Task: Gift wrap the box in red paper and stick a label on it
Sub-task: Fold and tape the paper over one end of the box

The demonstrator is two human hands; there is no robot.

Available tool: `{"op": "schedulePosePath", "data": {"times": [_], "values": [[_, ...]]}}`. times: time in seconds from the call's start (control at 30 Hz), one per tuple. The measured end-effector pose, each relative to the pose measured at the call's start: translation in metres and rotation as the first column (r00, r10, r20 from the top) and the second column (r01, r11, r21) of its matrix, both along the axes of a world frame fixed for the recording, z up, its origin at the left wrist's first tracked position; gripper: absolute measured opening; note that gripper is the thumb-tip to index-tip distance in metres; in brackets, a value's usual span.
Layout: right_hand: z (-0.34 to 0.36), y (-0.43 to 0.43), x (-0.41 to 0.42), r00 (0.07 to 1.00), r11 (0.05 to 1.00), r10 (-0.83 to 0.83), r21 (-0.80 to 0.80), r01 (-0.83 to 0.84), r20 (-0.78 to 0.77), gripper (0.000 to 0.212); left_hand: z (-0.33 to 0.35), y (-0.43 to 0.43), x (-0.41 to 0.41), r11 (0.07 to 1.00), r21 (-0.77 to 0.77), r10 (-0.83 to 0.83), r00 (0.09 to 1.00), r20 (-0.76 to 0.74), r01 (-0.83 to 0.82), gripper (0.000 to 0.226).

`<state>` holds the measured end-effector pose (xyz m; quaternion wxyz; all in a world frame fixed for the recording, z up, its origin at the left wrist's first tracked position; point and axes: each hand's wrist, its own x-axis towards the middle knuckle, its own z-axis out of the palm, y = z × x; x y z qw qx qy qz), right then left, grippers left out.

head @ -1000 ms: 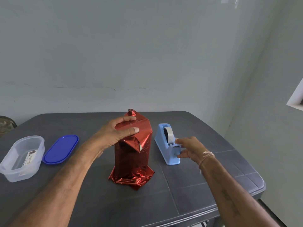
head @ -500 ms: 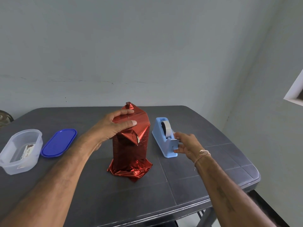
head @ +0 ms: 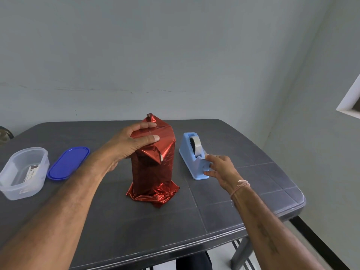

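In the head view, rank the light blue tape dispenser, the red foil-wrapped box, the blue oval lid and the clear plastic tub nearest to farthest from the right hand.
1. Light blue tape dispenser: touched by the right hand.
2. Red foil-wrapped box: middle, left of the dispenser.
3. Blue oval lid: further left.
4. Clear plastic tub: far left.

Left hand grips wrapped box top; right hand fingers extended forward.

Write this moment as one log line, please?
left hand: holds top fold of wrapped box | right hand: touches tape dispenser | wrapped box: upright on table
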<state>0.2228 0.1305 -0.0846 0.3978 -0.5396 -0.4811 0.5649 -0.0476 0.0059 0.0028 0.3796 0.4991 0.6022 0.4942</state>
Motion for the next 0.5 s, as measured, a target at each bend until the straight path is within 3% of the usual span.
{"op": "schedulePosePath", "data": {"times": [0.5], "values": [[-0.015, 0.000, 0.003, 0.996, 0.998, 0.060, 0.040, -0.058, -0.065, 0.014, -0.001, 0.001, -0.002, 1.000, -0.001, 0.008, 1.000, -0.006, -0.008, 0.044]]}}
